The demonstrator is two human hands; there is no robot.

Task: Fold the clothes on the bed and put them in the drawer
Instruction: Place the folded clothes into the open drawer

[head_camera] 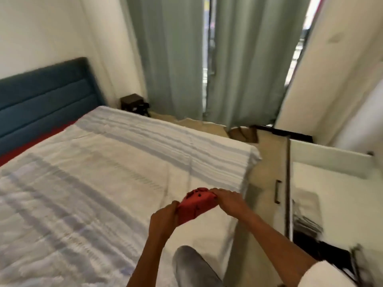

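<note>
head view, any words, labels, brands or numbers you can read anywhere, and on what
None can be read.
The folded red garment, held by the left hand and right hand, has dark specks, too blurred to tell if they are print.
Bed cover: stripes only, no text.

small red folded garment (195, 205), held above striped bed (103, 172)

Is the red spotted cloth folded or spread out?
Folded: the red spotted cloth is a small compact bundle held between left hand and right hand.
</note>
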